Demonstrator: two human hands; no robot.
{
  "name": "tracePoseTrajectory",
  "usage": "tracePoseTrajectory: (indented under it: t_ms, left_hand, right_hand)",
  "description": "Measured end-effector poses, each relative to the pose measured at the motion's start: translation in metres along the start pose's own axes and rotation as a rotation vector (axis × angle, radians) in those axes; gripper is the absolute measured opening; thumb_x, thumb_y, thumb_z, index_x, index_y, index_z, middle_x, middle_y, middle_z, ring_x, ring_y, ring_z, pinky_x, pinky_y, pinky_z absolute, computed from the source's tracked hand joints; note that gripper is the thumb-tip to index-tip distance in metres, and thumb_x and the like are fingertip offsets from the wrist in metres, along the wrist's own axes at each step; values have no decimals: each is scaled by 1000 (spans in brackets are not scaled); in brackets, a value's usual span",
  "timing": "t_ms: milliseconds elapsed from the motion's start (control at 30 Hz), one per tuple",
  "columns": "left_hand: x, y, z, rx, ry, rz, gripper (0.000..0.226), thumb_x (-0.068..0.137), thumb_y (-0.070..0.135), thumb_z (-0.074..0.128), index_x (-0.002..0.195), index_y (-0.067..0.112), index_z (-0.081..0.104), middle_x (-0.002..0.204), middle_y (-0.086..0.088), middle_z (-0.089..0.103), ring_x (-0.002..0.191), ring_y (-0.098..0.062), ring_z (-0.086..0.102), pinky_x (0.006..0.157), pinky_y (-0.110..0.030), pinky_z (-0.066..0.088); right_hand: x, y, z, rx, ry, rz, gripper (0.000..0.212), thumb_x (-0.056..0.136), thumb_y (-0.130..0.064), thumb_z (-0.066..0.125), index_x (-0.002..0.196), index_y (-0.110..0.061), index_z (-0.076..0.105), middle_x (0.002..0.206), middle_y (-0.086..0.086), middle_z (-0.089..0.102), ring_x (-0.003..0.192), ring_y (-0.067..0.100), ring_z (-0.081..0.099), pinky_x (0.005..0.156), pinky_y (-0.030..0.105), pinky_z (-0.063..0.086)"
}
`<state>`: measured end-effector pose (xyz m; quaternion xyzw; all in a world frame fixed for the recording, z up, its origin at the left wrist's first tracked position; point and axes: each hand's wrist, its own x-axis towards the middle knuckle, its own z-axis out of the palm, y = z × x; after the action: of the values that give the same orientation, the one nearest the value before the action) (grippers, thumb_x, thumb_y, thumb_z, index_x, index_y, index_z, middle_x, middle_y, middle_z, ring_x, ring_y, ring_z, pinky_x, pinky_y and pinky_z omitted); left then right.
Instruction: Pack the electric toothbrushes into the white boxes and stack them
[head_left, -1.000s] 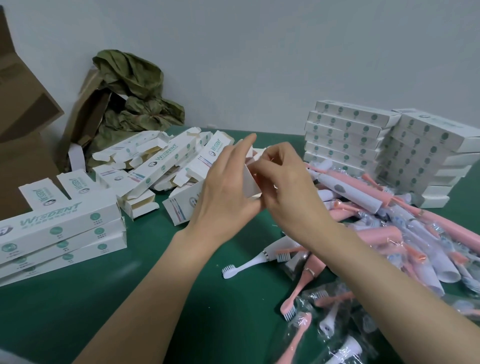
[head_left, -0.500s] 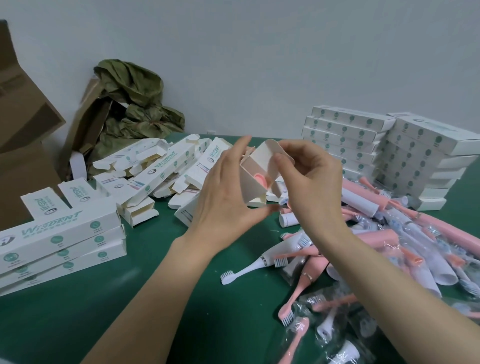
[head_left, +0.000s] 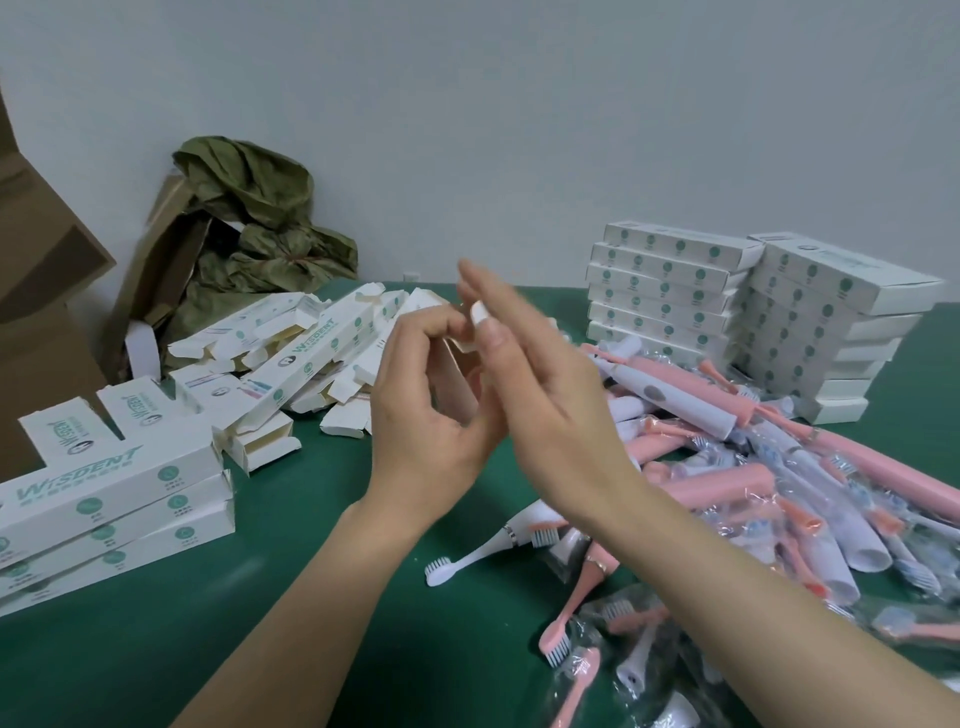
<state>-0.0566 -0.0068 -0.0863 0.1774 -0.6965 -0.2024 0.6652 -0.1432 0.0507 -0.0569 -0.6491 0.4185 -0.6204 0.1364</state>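
1. Brown cartons (head_left: 47, 270): at the left edge of the green bench (head_left: 234, 639), partly out of frame.
2. Low stack of white boxes (head_left: 119, 499): three tiers near the left edge. The top face reads "WISDENT" in green beside round green marks. The raised end flaps carry the same name.
3. Olive-green crumpled sheet (head_left: 260, 244): back-left corner, against the wall.
4. Heap of unfilled boxes (head_left: 311, 353): back, left of centre, with flaps open. One long face reads "WISDENT".
5. Left hand (head_left: 431, 410): raised above the bench's centre, with fingers and thumb curled round the white box (head_left: 460, 387). The box's contents cannot be made out.
6. Right hand (head_left: 545, 395): just beside the left. Its fingers are extended almost straight and blurred, gripping nothing. The thumb tip lies against the box's white end flap (head_left: 478, 313).
7. White toothbrush (head_left: 488, 545): flat on the bench below the hands, bristles toward the front edge.
8. Pile of toothbrushes (head_left: 779, 493): pink and white, many in clear wrappers, spread across the right half to the front-right corner.
9. Two stacks of closed boxes (head_left: 670, 291): back right, touching the pile. Green dots line their sides, and the print is too small to read.
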Motion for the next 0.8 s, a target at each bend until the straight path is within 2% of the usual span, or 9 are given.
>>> tracePoseTrajectory:
  t_ms: [100, 167, 233, 333, 400, 467, 533, 633, 800]
  left_hand:
    - [0, 2, 4, -5, -9, -39, 24, 81, 25, 55, 104, 23, 47, 98, -5, 52, 89, -27, 51, 76, -49, 44]
    - [1, 4, 4, 17, -21, -27, 34, 77, 26, 56, 109, 28, 44, 109, 2, 45, 103, -18, 49, 89, -36, 43]
    - [1, 2, 1, 54, -75, -73, 54, 70, 33, 60, 119, 29, 37, 122, 1, 37, 118, -11, 41, 99, -18, 33]
    - [0, -8, -7, 135, -233, -182, 78, 57, 42, 71, 121, 41, 26, 127, 9, 31, 123, -4, 33, 95, -3, 26]
    - [-1, -16, -9, 202, -274, -239, 75, 55, 35, 80, 114, 43, 35, 119, 12, 38, 115, 0, 38, 88, -2, 28]
    - [-1, -22, -7, 219, -235, -279, 60, 57, 27, 84, 104, 38, 48, 109, 8, 48, 101, 4, 46, 78, -3, 34]
    - [-2, -24, -5, 210, -191, -271, 51, 55, 31, 83, 97, 38, 53, 101, 8, 52, 94, 4, 50, 73, -3, 37]
    - [-3, -25, -5, 211, -148, -241, 52, 53, 33, 80, 96, 44, 54, 99, 7, 54, 92, 7, 50, 73, -3, 37]
    - [-2, -25, -7, 236, -131, -215, 61, 55, 18, 88, 97, 46, 54, 99, 7, 53, 90, 11, 48, 74, -1, 34]
  right_hand:
    - [-1, 4, 5, -96, -51, -38, 46, 96, -18, 36, 141, -11, 40, 131, -16, 41, 123, -12, 36, 103, 6, 26]
    - [-1, 7, 4, -105, -31, -13, 47, 95, -17, 36, 140, -9, 42, 126, -14, 46, 116, -12, 41, 98, 2, 28]
    - [-1, 10, 2, -139, 16, -5, 47, 94, -17, 36, 139, -9, 45, 117, -8, 57, 100, -8, 51, 89, 2, 33]
    - [0, 16, -1, -162, 98, 13, 46, 94, -20, 35, 137, -11, 48, 107, -10, 64, 81, -9, 52, 79, 6, 37]
    - [3, 23, -6, -160, 147, 51, 43, 96, -19, 35, 137, -12, 48, 124, -5, 61, 98, -4, 55, 87, 12, 40]
    - [5, 29, -11, -187, 141, 65, 40, 99, -13, 37, 138, -11, 46, 136, -1, 54, 117, -4, 45, 99, 12, 35]
    - [5, 31, -12, -266, 101, 24, 42, 98, -13, 35, 139, -6, 43, 138, 3, 50, 120, -6, 38, 102, 6, 28]
    - [5, 35, -12, -351, 60, -34, 47, 96, -17, 31, 140, -2, 39, 140, 8, 47, 121, -7, 33, 103, 2, 22]
    - [5, 39, -13, -377, 39, -29, 51, 98, -25, 27, 143, -3, 33, 147, 7, 39, 127, -2, 29, 106, 4, 18]
